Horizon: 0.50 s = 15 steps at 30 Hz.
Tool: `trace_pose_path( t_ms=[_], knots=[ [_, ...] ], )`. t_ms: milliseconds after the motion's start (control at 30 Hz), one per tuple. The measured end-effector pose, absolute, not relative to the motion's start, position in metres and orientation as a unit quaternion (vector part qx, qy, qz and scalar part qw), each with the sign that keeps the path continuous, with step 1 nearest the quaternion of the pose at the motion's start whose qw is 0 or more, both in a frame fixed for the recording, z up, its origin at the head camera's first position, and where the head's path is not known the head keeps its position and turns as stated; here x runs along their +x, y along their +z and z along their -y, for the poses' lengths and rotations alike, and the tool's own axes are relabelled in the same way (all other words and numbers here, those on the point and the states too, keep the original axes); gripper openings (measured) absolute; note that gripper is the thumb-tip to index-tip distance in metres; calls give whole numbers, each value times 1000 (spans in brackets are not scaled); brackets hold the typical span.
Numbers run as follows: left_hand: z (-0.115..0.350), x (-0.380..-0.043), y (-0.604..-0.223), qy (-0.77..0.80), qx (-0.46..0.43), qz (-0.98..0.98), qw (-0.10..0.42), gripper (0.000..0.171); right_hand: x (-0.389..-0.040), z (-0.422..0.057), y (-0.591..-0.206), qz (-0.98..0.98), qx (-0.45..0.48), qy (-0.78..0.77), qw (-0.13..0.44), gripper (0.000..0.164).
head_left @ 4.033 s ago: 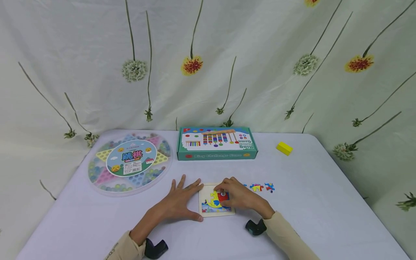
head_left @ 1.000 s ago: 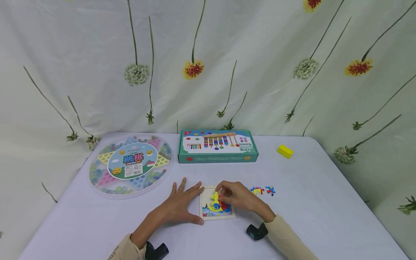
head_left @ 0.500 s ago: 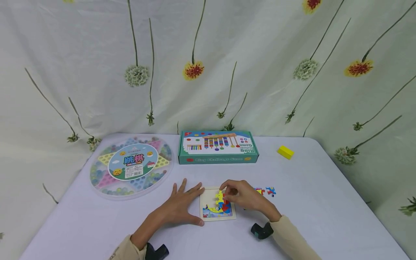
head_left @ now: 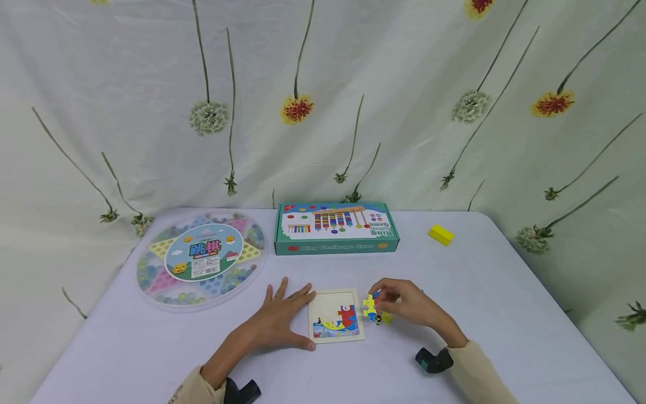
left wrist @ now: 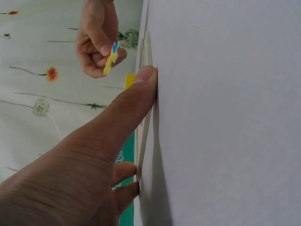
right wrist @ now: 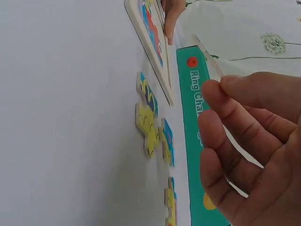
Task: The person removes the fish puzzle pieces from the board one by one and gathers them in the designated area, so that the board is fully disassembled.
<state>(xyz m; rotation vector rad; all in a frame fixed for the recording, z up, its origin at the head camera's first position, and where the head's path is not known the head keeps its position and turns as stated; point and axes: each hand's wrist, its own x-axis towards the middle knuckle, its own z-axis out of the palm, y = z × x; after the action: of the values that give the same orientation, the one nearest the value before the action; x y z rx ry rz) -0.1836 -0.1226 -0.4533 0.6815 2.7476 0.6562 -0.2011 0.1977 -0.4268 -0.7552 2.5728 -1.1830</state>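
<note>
A square wooden jigsaw tray [head_left: 321, 300] lies on the table, with several colourful pieces filling its lower and right part. My left hand [head_left: 282, 318] is spread at its left side, thumb at the near corner and fingertips at the left edge; in the left wrist view, the thumb [left wrist: 123, 106] touches the tray's edge. Just right of the tray, my right hand [head_left: 406, 303] pinches a yellow, red and blue puzzle piece [head_left: 370, 307] between thumb and fingers, raised above the table. The right wrist view shows this piece [right wrist: 207, 55] nearly edge-on.
Loose puzzle pieces [right wrist: 146, 123] lie right of the tray, partly hidden under my right hand in the head view. Behind stands a green Ring Challenge Game box [head_left: 337, 247]. A round Chinese checkers set [head_left: 202, 252] sits back left, a yellow block [head_left: 441, 235] back right.
My right hand has lifted the puzzle piece out of the tray and carried it right, past the tray's edge. More of the bare tray shows. My left hand stays in place.
</note>
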Motion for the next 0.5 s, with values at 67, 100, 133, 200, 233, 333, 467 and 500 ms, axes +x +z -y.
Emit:
trace_pose_path(
  t_ms=[67,100,133,200,233,333,467,500],
  knots=[
    [123,-183,-453,225,233,-939,117,106,-199,-203,-428,-872,-248,-407,111,23],
    [122,-183,-453,225,234,-939,116,106,-199,-206,-429,-873,-245,-407,113,23],
    [122,-183,-453,224,233,-939,116,106,-198,-209,-430,-873,-244,-408,114,23],
    [122,-183,-453,224,233,-939,115,106,-197,-215,-432,-870,-247,-411,112,23],
    [122,-183,-453,224,233,-939,115,106,-197,-218,-433,-870,-248,-411,111,23],
    [122,-183,-453,225,233,-939,115,106,-195,-226,-436,-871,-249,-410,105,22],
    [123,-183,-453,228,235,-938,114,105,-193,-234,-439,-875,-236,-409,105,22],
    [123,-183,-453,229,235,-938,114,105,-192,-236,-439,-876,-232,-409,106,23]
  ],
)
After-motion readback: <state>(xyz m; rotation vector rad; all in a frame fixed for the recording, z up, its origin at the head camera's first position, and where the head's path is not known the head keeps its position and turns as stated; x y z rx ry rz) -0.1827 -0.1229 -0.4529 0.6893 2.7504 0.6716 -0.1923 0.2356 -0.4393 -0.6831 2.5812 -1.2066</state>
